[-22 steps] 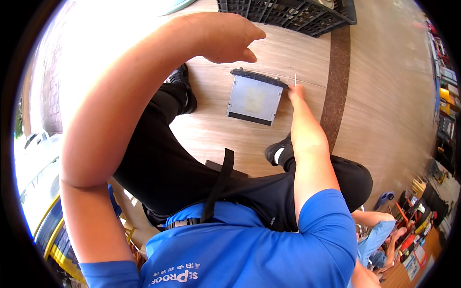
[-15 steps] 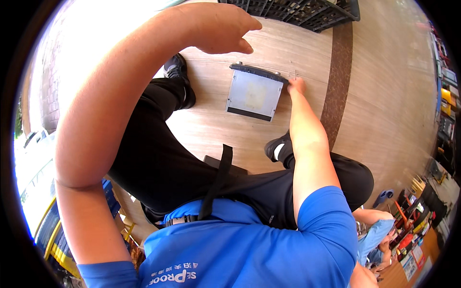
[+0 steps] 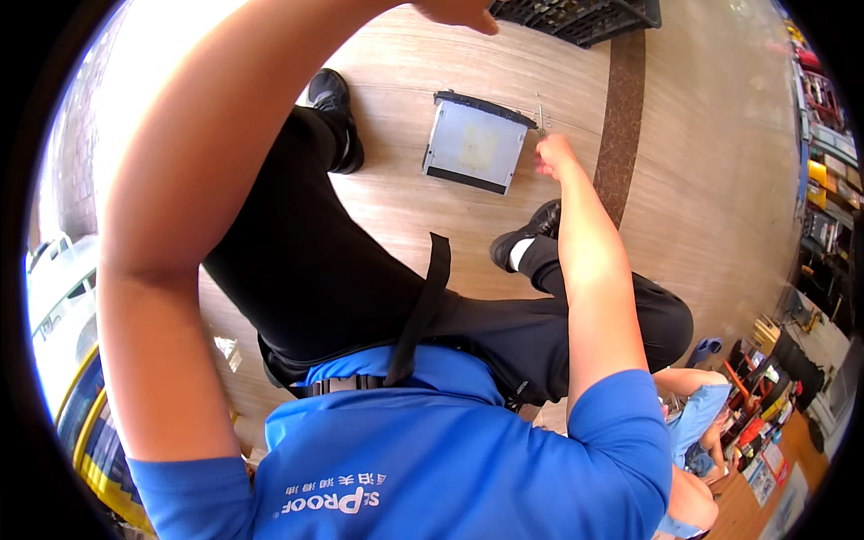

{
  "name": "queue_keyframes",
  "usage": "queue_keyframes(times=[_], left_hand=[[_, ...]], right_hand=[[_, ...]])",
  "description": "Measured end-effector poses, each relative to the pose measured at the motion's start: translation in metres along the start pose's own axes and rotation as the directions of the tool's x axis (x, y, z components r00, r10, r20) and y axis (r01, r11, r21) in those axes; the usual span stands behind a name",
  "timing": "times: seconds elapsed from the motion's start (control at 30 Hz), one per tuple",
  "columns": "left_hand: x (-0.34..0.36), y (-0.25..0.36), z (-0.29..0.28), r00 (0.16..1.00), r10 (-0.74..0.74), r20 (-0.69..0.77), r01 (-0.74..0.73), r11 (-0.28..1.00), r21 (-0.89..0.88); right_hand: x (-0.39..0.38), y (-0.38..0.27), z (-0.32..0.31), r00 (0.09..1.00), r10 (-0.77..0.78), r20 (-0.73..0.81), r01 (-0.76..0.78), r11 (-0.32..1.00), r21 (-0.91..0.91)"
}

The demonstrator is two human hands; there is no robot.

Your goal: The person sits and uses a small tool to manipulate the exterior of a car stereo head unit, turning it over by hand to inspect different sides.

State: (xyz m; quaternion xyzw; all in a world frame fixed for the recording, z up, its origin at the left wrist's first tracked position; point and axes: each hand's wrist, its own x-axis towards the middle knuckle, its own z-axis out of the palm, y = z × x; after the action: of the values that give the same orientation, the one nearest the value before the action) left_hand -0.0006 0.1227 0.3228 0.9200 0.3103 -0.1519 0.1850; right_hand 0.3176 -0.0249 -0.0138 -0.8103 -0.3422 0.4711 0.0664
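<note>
A silver box-shaped unit (image 3: 472, 148), which looks like a car stereo, lies on the floor between my feet. A black front panel (image 3: 486, 108) runs along its far edge. My right hand (image 3: 555, 156) is just right of the unit, its fingers curled; what they hold, if anything, cannot be made out. Just beyond that hand a thin metal rod-like tool (image 3: 540, 113) shows, with small bits beside it. My left hand (image 3: 459, 11) reaches far forward and is partly cut off by the upper edge. Its visible thumb and fingers are apart, with nothing seen in them.
A black plastic crate (image 3: 580, 20) stands at the far edge, right of my left hand. A dark brown strip (image 3: 621, 126) crosses the tan floor. Shelves and tools (image 3: 823, 171) line the right side. Another person's bare leg (image 3: 688, 382) shows at lower right.
My left hand has moved farther forward, partly out of the picture. My right hand has drawn back from the unit's far right corner toward me. The view has shifted slightly.
</note>
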Motion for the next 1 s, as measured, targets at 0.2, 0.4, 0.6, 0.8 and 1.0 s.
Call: queue_keyframes(times=[0.2,0.4,0.6,0.8,1.0], left_hand=[[0.017,0.013,0.007,1.0,0.0,-0.023,0.001,0.999,0.051],[0.015,0.023,0.003,0.999,0.033,-0.01,-0.032,0.995,0.097],[0.003,0.012,0.001,0.995,0.072,-0.065,-0.065,0.992,0.112],[-0.007,-0.012,0.006,0.994,0.062,-0.088,-0.055,0.995,0.081],[-0.017,-0.013,-0.005,0.997,-0.034,-0.071,0.033,0.999,-0.01]], right_hand=[[-0.063,-0.008,-0.009,0.83,0.251,0.499,-0.318,0.947,0.053],[-0.076,-0.012,0.009,0.834,0.297,0.465,-0.36,0.931,0.052],[-0.057,0.018,0.044,0.943,0.137,0.303,-0.172,0.981,0.093],[-0.074,0.03,0.073,0.988,0.142,0.059,-0.152,0.956,0.25],[-0.074,0.019,0.077,0.98,0.175,0.098,-0.195,0.947,0.256]])
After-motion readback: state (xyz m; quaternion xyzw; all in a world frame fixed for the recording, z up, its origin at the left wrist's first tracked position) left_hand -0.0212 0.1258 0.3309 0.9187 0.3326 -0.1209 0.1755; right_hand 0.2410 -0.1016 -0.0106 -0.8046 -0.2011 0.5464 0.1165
